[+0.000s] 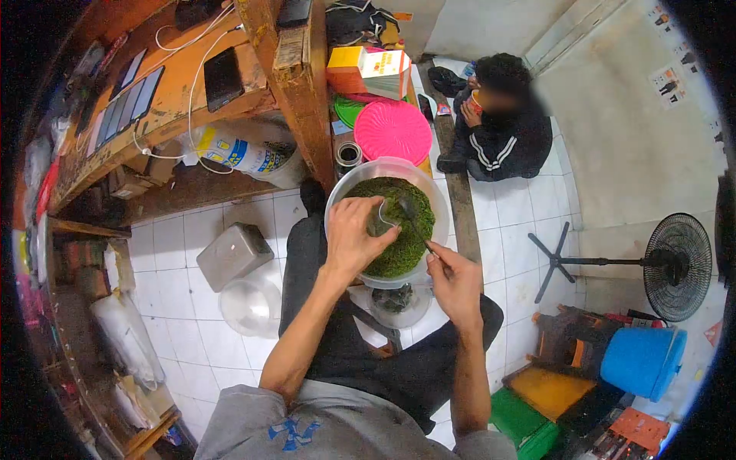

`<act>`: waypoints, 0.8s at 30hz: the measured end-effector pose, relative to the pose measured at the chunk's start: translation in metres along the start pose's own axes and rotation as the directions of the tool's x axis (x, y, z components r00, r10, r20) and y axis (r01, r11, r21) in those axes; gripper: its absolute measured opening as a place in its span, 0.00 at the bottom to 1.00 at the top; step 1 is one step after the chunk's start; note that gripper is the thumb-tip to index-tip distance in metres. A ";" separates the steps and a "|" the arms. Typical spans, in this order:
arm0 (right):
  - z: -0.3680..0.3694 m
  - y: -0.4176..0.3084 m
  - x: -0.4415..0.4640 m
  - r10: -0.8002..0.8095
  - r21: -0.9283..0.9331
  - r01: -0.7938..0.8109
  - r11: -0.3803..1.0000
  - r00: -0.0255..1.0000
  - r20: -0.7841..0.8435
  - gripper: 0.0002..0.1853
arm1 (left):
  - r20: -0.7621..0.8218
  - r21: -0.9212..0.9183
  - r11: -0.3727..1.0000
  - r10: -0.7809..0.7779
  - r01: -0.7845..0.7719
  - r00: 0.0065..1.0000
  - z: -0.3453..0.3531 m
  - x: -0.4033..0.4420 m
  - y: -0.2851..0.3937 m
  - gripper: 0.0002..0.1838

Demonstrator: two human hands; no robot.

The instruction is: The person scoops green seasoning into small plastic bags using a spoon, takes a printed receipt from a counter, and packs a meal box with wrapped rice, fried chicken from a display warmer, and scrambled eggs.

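Observation:
In front of me stands a translucent plastic tub (442, 208) filled with finely chopped green material (395, 257). Over it, my left hand (354, 234) has its thumb and fingers closed around a small clear container (380, 219); I cannot tell whether it is a cup or a bag. My right hand (456, 282) grips the handle of a dark metal spoon (415, 222). The spoon's bowl is down at the green material, close beside the clear container.
A pink lid (392, 132), a glass jar (348, 155) and a thick book (372, 73) lie beyond the tub. Another person (510, 126) sits at the far right. A standing fan (675, 267) is on the right, a wooden shelf (172, 92) with phones on the left.

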State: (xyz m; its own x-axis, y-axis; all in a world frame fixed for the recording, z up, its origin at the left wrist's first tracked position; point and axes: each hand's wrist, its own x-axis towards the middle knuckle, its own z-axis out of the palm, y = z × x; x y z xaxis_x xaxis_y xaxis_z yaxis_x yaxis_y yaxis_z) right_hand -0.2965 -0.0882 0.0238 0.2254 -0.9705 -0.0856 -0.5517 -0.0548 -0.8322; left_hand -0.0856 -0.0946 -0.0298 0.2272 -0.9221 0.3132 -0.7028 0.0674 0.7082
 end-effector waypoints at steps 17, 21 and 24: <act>0.040 -0.042 0.043 -0.435 -0.229 0.395 0.890 0.886 -0.162 0.11 | -0.259 -0.131 0.988 0.050 -0.086 0.965 0.010 -0.012 -0.002 0.29; 0.064 -0.028 0.057 -0.558 -0.288 0.502 0.816 0.814 -0.162 0.10 | -0.125 -0.136 0.991 -0.023 0.006 0.992 0.006 -0.015 0.001 0.47; 0.059 -0.034 0.048 -0.529 -0.324 0.468 0.822 0.839 -0.127 0.08 | -0.101 -0.251 0.968 -0.041 0.014 0.994 -0.004 -0.018 -0.001 0.51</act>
State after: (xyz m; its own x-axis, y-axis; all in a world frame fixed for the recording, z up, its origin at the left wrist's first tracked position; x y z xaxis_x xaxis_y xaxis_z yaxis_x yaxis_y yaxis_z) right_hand -0.2193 -0.1195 0.0156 0.3786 -0.8154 0.4378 -0.6081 -0.5758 -0.5465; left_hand -0.0868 -0.0766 -0.0337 0.3224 -0.8809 0.3466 -0.5080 0.1479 0.8486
